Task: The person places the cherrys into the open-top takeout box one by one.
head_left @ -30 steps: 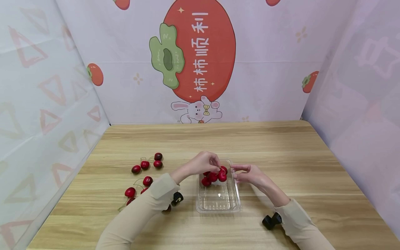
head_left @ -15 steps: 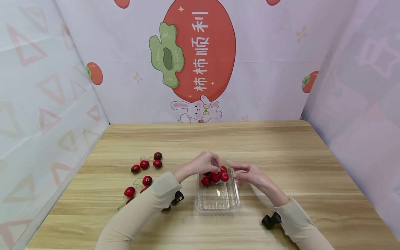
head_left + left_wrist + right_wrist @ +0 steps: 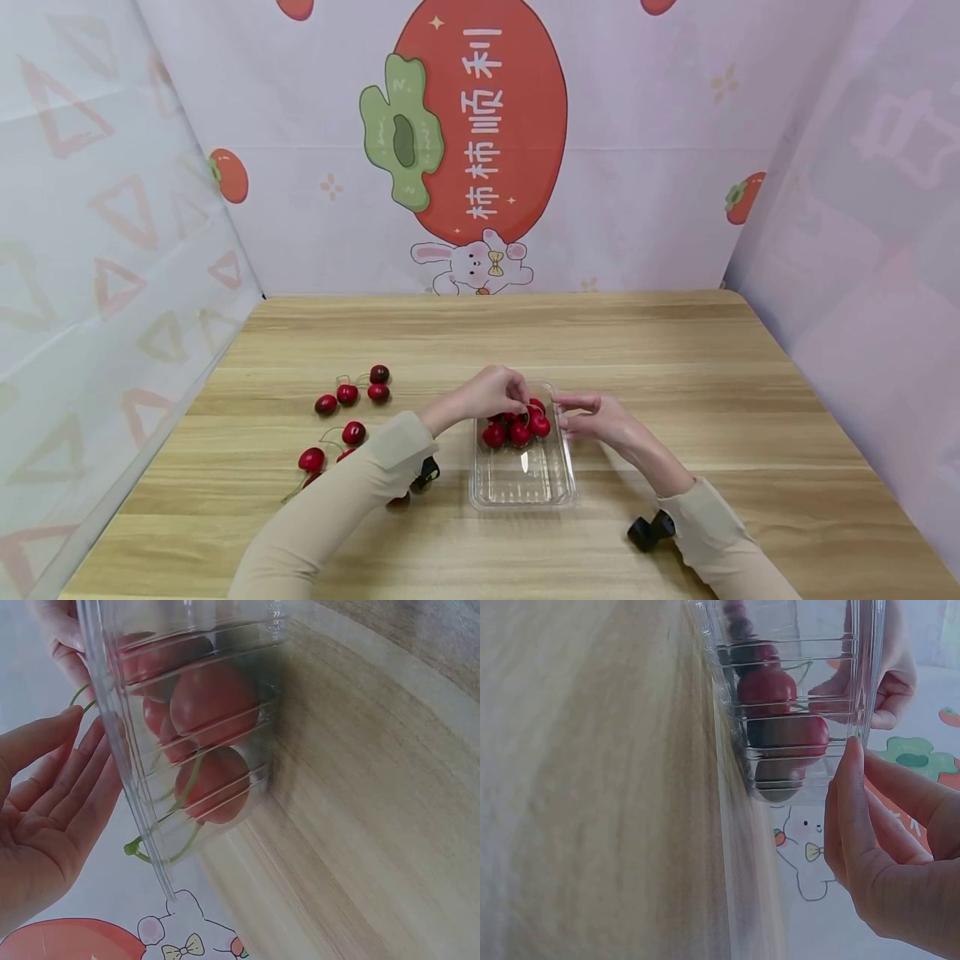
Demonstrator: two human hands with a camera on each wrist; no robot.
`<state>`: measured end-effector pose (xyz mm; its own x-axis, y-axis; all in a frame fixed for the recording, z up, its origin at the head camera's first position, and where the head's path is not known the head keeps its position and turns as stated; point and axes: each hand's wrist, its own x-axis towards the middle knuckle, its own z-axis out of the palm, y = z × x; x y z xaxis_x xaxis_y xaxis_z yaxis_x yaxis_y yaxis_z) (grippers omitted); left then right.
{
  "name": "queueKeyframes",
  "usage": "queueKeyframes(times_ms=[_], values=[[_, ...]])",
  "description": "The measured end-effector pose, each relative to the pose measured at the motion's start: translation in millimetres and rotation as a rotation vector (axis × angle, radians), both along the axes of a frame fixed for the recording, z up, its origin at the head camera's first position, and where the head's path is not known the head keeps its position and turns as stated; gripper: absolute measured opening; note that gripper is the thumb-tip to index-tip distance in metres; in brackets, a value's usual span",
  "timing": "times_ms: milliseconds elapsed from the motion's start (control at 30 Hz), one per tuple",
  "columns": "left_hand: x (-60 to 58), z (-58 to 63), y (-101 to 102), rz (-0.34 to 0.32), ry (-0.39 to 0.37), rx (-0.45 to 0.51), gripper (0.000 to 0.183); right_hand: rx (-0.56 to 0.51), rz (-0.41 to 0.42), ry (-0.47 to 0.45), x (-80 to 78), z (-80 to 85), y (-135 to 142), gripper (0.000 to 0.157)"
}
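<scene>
1. Fingers and thumb of the left hand (image 3: 489, 393) pinch a green stem (image 3: 89, 705), likely to spare the fruit a squeeze.
2. Cherries (image 3: 520, 432) sit in the clear box (image 3: 517, 492), just below those fingertips.
3. Right hand (image 3: 602, 419) fingertips pinch its near rim, probably steadying something so light.
4. Loose cherries (image 3: 311, 459) lie left of all the fingers, seemingly within reach.

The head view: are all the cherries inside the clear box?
No, several cherries lie on the wooden table, to the left of the clear box.
</scene>
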<state>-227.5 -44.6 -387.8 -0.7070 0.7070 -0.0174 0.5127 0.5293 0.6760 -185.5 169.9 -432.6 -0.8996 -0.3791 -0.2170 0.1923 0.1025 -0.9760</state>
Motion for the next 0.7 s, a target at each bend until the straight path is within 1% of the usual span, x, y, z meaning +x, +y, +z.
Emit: queueKeyframes(times_ms=[200,433,700], values=[[-0.4,0.6,0.5,-0.001,0.003,-0.022,0.004,-0.003,-0.003,-0.002,0.1,-1.3,1.0,0.051],[-1.8,0.0,1.7,-0.011,0.027,-0.054,0.004,0.006,0.009,0.002,-0.5,-2.0,1.9,0.052],[-3.4,0.4,-3.2,-0.003,0.027,-0.052,0.008,0.011,0.007,0.002,0.4,-1.1,1.5,0.053]])
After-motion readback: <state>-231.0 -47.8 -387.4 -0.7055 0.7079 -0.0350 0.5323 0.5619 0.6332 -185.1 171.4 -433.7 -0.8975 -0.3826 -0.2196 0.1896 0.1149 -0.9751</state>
